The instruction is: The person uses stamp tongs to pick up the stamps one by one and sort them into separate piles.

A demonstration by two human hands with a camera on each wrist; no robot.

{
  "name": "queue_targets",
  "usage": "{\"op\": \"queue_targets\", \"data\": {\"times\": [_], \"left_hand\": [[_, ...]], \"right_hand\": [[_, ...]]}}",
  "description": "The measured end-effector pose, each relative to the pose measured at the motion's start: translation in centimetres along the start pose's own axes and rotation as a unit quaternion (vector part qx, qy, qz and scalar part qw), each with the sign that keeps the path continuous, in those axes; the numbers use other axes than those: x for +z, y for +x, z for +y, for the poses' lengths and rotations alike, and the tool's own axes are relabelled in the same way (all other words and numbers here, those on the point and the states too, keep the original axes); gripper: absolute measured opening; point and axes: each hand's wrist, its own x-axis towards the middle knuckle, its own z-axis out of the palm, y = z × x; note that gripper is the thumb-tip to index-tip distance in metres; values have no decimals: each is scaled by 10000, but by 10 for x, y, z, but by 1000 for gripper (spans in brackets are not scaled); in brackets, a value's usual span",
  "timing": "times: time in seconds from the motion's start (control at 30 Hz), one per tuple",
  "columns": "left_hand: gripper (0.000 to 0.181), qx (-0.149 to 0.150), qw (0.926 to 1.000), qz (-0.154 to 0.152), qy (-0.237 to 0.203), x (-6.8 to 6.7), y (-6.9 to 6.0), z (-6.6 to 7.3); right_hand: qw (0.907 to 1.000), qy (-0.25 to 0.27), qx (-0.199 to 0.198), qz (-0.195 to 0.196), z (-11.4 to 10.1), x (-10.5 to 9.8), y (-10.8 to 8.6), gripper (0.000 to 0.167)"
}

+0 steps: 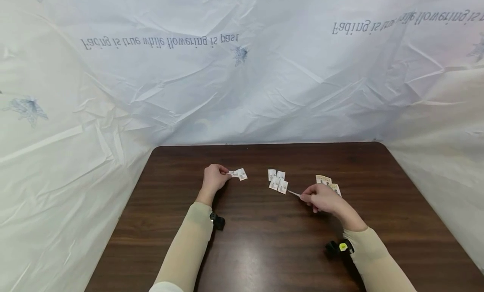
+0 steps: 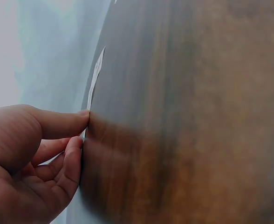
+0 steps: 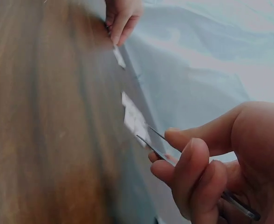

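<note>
My left hand (image 1: pixel 215 177) is at the back left of the table, thumb and fingers pinching the end of a small white printed card (image 1: pixel 233 174). A second white card (image 1: pixel 242 174) lies against it on the right. In the left wrist view the thumb presses at the strip's near end (image 2: pixel 91 98). My right hand (image 1: pixel 322 198) holds metal tweezers (image 3: pixel 160 153) between thumb and fingers; their two tips stand apart with nothing visible between them. Several white cards (image 1: pixel 274 183) lie in a cluster just left of the tweezers' tips. The cards' print is too small to read.
Several yellowish-edged cards (image 1: pixel 324 180) lie behind the right hand, which partly hides them. Dark wooden table (image 1: pixel 264 233) runs to a back edge. White printed sheeting (image 1: pixel 242 107) hangs behind and at both sides. A small black camera (image 1: pixel 218 221) sits on the left wrist.
</note>
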Motion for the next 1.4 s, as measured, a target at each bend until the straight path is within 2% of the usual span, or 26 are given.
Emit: {"op": "queue_targets", "data": {"times": [0.1, 0.2, 0.33, 0.47, 0.67, 0.87, 1.4], "left_hand": [[13, -83, 10000, -39, -10, -1, 1, -3], [14, -190, 9997, -96, -88, -2, 1, -4], [15, -305, 9989, -175, -311, -2, 3, -3], [16, -342, 9983, -202, -435, -2, 6, -2], [13, -317, 9986, -184, -387, -1, 5, 1], [13, -353, 9987, -164, -320, -3, 5, 0], [13, -425, 9987, -137, -252, -4, 6, 2]], "right_hand": [[9994, -219, -237, 88, -9, 4, 8, 27], [9979, -302, -538, 178, -24, 15, 24, 30], [9969, -22, -780, -100, -51, 38, 53, 31], [9960, 282, -735, -433, -77, 58, 81, 32], [9985, 154, -380, -350, -93, 79, 109, 31], [9993, 193, -128, -286, -97, 85, 119, 30], [9980, 309, -194, -513, -96, 85, 129, 30]]}}
